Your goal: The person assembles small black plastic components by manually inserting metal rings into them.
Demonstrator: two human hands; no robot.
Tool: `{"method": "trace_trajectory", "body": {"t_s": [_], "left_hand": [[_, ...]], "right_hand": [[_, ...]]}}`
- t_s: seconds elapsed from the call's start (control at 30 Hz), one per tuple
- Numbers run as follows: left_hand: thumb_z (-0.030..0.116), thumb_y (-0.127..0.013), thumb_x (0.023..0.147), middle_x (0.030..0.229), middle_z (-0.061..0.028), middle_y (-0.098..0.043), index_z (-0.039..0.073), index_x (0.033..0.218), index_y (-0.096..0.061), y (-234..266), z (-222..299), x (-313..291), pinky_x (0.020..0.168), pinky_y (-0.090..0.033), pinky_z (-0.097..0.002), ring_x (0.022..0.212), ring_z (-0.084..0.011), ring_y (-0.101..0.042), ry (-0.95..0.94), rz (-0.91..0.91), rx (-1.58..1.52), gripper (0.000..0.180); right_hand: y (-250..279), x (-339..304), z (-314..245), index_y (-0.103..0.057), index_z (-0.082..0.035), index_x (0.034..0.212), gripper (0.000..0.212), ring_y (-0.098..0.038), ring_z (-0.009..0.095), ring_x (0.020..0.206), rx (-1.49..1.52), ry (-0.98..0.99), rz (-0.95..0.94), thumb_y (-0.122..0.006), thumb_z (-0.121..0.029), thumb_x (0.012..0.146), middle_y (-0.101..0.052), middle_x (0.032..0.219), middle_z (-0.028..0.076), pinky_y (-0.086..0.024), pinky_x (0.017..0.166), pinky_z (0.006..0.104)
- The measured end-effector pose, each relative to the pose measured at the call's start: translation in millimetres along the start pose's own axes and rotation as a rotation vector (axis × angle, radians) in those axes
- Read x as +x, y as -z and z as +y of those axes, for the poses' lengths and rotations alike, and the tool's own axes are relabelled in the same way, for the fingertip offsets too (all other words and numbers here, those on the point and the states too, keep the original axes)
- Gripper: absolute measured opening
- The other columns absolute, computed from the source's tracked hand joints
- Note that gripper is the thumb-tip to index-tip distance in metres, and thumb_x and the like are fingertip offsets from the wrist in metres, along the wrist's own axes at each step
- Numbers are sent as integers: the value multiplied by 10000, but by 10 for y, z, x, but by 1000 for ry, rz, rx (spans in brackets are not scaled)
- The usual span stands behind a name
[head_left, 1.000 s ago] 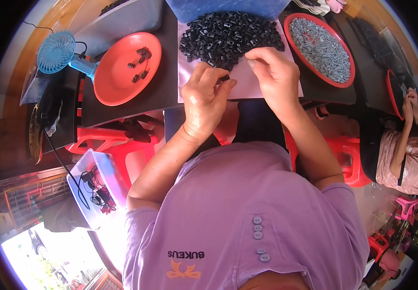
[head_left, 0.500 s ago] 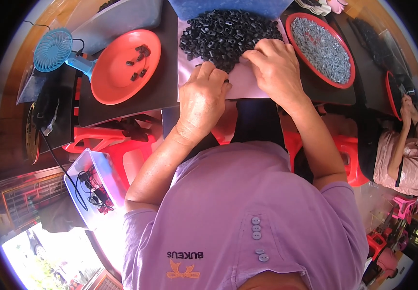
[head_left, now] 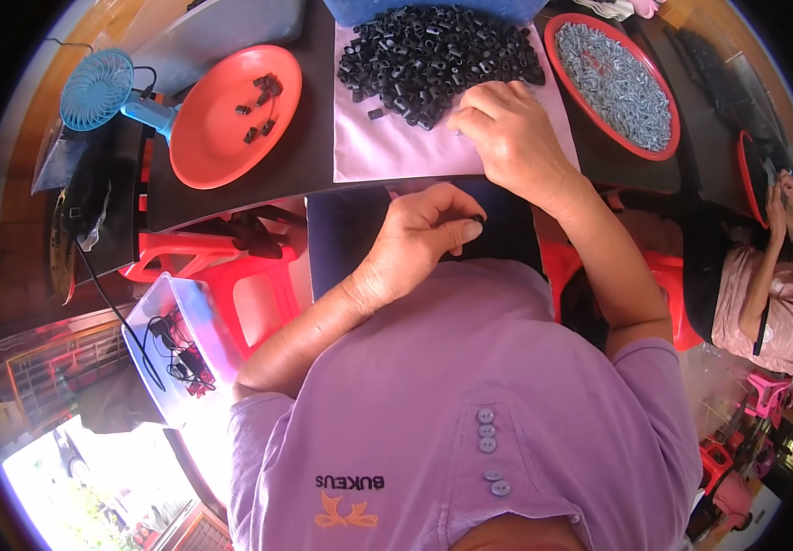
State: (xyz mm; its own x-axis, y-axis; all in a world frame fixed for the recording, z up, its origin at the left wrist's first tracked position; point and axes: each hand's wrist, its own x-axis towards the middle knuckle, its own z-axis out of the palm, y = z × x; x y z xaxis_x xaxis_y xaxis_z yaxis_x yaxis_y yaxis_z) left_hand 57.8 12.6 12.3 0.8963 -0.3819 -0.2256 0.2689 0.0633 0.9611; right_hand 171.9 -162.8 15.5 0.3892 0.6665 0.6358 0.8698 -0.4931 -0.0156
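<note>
A small black piece (head_left: 480, 219) sits between the pinched thumb and fingers of the left hand (head_left: 422, 231), near side of the table (head_left: 309, 138). The right hand (head_left: 518, 138), fingers curled, is at the near right of the black pile (head_left: 438, 60) — whether it grips anything, I cannot tell. Pink cloth (head_left: 387, 156) lies underneath — grey pieces (head_left: 612, 87) in a red tray (head_left: 676, 140) right, an orange-red dish (head_left: 202, 138) left.

The left hand (head_left: 415, 234) is near the centre of the frame, thumb and bent index finger pinching. The right hand (head_left: 514, 136) is higher, right of upper centre, with fingers curled. Both forearms slant upward and inward.
</note>
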Motion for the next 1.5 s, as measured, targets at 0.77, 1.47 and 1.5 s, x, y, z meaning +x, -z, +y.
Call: {"method": "trace_trajectory", "body": {"t_s": [0.77,1.47,1.5], "left_hand": [[35,-658,906,815,-74,-650,-29,1049,-635,10,19,-52,474,-441,-204,605,-106,-605,154,153,-473,158],[16,-658,893,722,-37,-637,-21,1005,-652,-41,295,193,481,-459,-209,538,-79,-565,-306,359,64,118],[17,-656,894,717,-34,-634,-19,1007,-651,-41,285,197,486,-459,-211,536,-76,-561,-357,366,93,118]], "right_hand": [[-86,26,-109,-614,-61,804,144,-566,250,821,84,-46,60,-630,25,689,-549,811,44,-412,726,379],[624,344,-171,-612,19,973,131,-628,125,847,830,-406,-361,-614,45,844,-654,894,55,-512,768,269],[614,347,-183,-612,19,973,131,-628,125,847,831,-407,-364,-614,45,844,-654,894,55,-512,768,269]]}}
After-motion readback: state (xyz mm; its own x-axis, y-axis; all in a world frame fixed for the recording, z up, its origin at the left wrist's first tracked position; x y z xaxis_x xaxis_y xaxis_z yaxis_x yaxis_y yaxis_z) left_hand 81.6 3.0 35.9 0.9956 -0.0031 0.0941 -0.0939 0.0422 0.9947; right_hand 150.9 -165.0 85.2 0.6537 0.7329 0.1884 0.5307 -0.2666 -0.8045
